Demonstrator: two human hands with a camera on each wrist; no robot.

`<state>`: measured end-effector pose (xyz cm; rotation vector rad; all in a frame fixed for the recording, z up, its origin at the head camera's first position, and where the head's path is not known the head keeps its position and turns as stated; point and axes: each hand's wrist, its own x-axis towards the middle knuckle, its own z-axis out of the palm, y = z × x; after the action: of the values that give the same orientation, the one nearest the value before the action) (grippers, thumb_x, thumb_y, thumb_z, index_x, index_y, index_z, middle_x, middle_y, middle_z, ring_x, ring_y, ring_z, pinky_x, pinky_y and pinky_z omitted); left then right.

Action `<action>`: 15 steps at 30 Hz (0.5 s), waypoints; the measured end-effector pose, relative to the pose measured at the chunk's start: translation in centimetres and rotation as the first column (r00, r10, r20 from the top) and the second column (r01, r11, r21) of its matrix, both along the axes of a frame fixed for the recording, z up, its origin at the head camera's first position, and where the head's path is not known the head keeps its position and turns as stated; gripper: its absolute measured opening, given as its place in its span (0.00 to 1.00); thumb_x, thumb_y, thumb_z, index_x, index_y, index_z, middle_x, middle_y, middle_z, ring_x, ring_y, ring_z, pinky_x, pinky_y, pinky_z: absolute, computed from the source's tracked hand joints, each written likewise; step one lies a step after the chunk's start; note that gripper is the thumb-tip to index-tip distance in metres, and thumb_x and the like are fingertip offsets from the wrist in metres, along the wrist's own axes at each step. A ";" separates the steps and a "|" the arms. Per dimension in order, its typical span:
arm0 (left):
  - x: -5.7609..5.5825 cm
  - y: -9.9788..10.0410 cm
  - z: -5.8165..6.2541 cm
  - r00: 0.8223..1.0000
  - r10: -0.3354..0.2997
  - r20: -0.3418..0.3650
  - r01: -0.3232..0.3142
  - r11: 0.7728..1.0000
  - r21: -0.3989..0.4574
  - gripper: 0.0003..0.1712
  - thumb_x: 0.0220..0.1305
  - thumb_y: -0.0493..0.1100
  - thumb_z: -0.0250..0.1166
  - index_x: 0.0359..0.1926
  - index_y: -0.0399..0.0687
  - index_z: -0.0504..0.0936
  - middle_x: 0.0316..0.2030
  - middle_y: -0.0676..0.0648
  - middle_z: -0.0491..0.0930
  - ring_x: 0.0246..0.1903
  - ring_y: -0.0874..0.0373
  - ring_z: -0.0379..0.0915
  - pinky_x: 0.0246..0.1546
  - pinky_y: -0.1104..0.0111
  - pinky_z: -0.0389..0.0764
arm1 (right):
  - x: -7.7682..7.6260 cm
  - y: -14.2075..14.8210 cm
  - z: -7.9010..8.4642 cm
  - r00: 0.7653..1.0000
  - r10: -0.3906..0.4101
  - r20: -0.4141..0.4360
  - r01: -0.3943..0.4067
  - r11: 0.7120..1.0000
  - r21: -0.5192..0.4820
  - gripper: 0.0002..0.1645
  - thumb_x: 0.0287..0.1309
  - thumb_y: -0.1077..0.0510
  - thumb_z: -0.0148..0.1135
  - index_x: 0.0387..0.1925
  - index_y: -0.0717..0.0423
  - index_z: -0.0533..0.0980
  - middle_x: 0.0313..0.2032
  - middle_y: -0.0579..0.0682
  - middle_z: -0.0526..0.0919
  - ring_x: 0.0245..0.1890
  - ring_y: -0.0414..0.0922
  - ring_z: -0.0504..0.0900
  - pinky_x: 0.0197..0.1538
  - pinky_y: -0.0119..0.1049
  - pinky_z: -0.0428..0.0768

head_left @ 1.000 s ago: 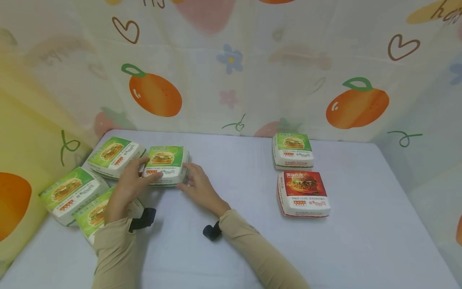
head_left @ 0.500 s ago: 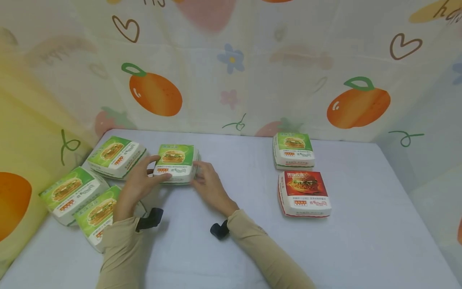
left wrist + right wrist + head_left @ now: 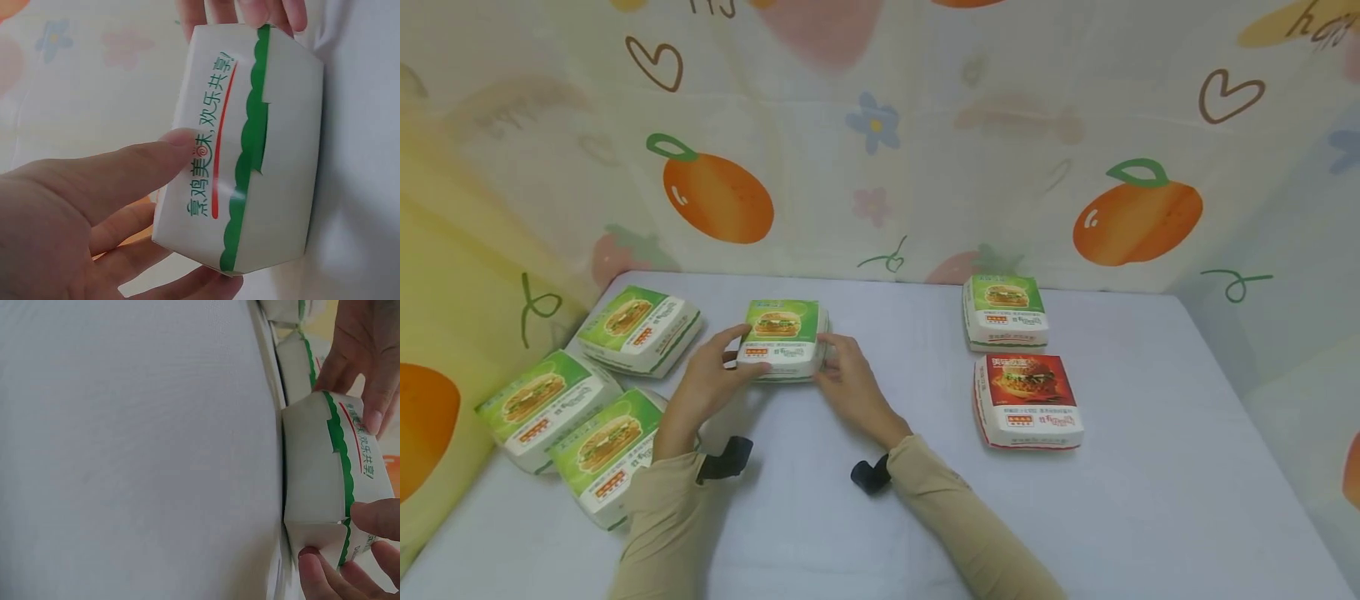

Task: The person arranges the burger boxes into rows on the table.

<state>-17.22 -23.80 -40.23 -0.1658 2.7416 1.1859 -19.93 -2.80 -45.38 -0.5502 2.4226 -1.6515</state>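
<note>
Both hands hold a green-and-white burger box (image 3: 781, 333) near the back of the table, left of the middle. My left hand (image 3: 707, 383) grips its left side, and in the left wrist view the thumb presses the lettered front face of the burger box (image 3: 250, 156). At the right side, my right hand (image 3: 856, 390) holds the box between thumb and fingers. In the right wrist view, fingertips of the right hand (image 3: 369, 556) touch the end of the burger box (image 3: 315, 462), whose base is low over or on the white cloth; I cannot tell which.
Left of the hands lie several green burger boxes: one at the back (image 3: 638, 331), a leftmost box (image 3: 546, 408), and a front box (image 3: 602, 454) partly behind the left sleeve. At right, a green box (image 3: 1005, 312) stands behind a red burger box (image 3: 1030, 402). A patterned curtain (image 3: 820, 150) hangs behind.
The held burger box has moved to the right, away from the left group, with both hands keeping hold of it. More of the front left box now shows beside the left sleeve.
</note>
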 end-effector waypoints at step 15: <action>-0.6 1.9 -0.8 0.998 -0.042 -0.039 0.044 0.999 0.032 0.44 0.65 0.47 0.68 0.75 0.42 0.58 0.75 0.33 0.54 0.66 0.29 0.64 0.62 0.44 0.74 | 0.1 2.8 0.1 0.999 -0.024 0.021 0.024 1.000 0.018 0.34 0.64 0.66 0.58 0.70 0.57 0.61 0.68 0.61 0.64 0.60 0.56 0.79 0.61 0.41 0.80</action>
<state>-17.79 -21.86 -41.04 -0.0806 2.7417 1.2353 -19.85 -0.02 -45.32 -0.5004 2.4362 -1.6346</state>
